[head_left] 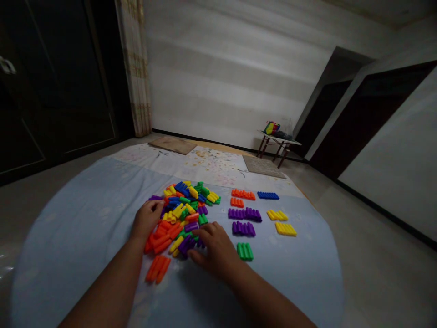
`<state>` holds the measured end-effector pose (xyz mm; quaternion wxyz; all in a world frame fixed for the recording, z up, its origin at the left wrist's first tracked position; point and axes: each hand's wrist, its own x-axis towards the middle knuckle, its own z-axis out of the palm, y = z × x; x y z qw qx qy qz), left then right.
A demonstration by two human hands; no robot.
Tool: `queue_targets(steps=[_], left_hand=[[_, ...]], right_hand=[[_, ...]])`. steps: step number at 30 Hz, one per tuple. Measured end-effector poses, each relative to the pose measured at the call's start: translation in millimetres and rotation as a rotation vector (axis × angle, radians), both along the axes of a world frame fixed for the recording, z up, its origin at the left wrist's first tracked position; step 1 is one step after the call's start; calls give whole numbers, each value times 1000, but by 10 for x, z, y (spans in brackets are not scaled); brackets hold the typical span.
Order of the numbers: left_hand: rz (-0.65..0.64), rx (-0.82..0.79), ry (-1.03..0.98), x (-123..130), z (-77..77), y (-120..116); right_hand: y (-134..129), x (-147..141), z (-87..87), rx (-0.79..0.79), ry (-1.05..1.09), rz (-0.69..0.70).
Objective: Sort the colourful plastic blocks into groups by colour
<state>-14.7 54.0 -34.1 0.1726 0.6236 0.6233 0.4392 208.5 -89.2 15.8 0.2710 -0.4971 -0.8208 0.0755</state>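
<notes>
A heap of colourful plastic bullet-shaped blocks (177, 210) lies in front of me, mixed orange, yellow, green, blue and purple. At the heap's left edge, my left hand (146, 219) is closed with curled fingers; what they hold, if anything, is hidden. A purple block (155, 197) shows just beyond it. My right hand (216, 250) reaches over the near right side of the heap, thumb and fingers apart, close to some dark purple blocks (186, 246). A joined strip of orange blocks (158, 269) lies nearest to me, between my forearms.
Right of the heap lie sorted strips: orange (243, 194), blue (268, 195), purple (243, 228), yellow (286, 229) and green (245, 251). All are on a round table with a light blue cloth (85, 218). Two flat boards (173, 145) lie toward the far edge. A small side table (280, 138) stands beyond.
</notes>
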Motion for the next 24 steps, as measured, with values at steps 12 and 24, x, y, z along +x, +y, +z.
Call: queue_targets(steps=[12,24], left_hand=[[1,-12,-17,-18,-41,46],[5,-86,46,-38,9,40]], right_hand=[[-34,-31,-56,-102,-43,-54],[-119,186,-63,-273,-179,16]])
